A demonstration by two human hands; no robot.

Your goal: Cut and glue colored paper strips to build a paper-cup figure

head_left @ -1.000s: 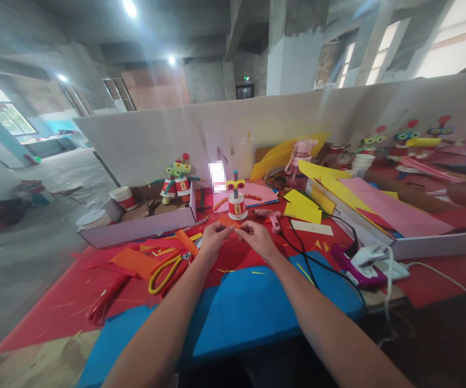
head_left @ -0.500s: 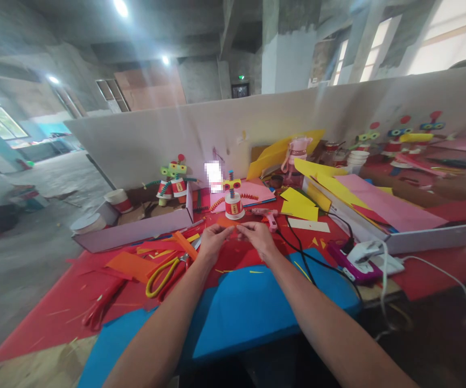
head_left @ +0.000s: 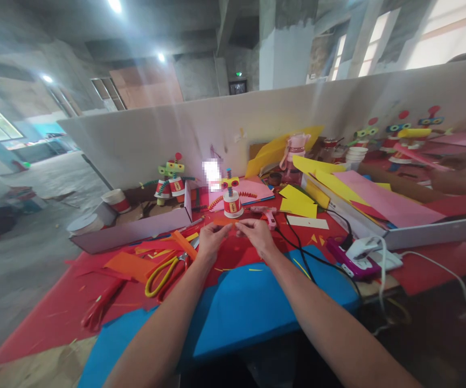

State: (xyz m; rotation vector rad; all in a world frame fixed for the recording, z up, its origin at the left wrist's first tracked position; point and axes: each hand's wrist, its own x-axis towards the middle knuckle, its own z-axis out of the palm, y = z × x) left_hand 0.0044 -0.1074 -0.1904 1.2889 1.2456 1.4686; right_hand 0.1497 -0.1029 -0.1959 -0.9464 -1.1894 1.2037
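Observation:
My left hand [head_left: 214,239] and my right hand [head_left: 256,235] meet over the red table covering, thumbs and fingertips pinched on a small piece of orange paper [head_left: 225,221]. Only part of the paper shows between and behind the fingers. Just beyond it stands a paper-cup figure [head_left: 233,205] with a yellow head and red folded-paper arms. A pink glue gun [head_left: 266,214] lies right of the figure, close to my right hand. Scissors with yellow and red handles [head_left: 160,276] rest beside my left forearm, among orange paper strips [head_left: 130,265].
A shallow box [head_left: 136,234] holding cup figures [head_left: 171,180] stands at left. To the right are yellow paper sheets [head_left: 297,201], a second box with coloured paper [head_left: 426,233], and a purple power strip [head_left: 352,261] with cables. Blue sheets [head_left: 241,307] cover the table's front edge.
Both hands stay pinched on the orange paper with almost no movement. The whole view has shifted slightly.

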